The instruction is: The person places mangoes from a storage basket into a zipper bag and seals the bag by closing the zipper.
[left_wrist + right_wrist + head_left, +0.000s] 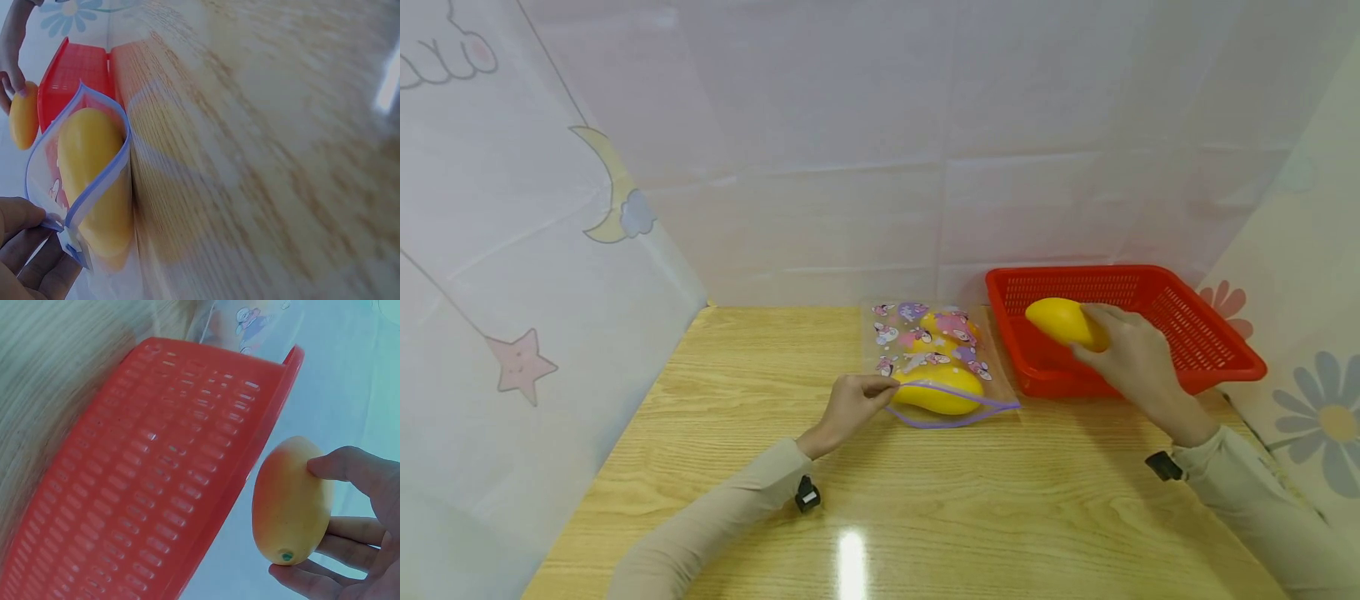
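Observation:
A clear zip bag printed with pink and purple cartoon figures lies on the table, with several yellow fruits inside. The nearest one, a large smooth yellow mango, shows through the parted mouth. My left hand pinches the left corner of the purple zip edge, by the white slider. Over the red basket, my right hand grips another mango between thumb and fingers. It is yellow with an orange blush and a small green stem spot. Printed figures partly hide the farther fruits.
The slatted red basket stands at the back right of the wood-grain table, close to the bag's right side. Pale printed sheets hang behind the table and at both sides. A bright light reflection falls near the front.

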Demonstrator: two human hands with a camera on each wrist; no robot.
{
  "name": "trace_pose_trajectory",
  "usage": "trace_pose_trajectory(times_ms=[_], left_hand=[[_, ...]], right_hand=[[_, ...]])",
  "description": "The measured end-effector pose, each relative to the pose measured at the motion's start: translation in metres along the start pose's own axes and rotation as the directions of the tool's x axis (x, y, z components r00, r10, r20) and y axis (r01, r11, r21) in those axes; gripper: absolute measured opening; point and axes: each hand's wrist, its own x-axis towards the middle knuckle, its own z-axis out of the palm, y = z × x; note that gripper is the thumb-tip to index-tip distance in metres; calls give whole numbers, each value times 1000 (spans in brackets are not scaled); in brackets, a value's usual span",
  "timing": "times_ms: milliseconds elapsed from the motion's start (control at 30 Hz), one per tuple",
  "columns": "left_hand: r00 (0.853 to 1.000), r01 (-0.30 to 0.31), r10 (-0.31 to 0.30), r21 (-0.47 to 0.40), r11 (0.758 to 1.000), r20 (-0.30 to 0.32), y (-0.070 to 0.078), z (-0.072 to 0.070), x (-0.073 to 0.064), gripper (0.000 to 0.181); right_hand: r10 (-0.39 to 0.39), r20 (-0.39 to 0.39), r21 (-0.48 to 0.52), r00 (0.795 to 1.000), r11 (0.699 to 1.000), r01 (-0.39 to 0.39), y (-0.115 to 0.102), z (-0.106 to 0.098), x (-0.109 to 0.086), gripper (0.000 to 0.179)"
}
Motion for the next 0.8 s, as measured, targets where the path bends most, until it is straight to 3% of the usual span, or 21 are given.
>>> trace_pose_trajectory(times_ms=[800], left_hand=[[1000,-25,25,-7,1000,-5,-2,1,1,13]], right_hand=[[-86,-35,72,996,994,88,-37,12,-9,56]])
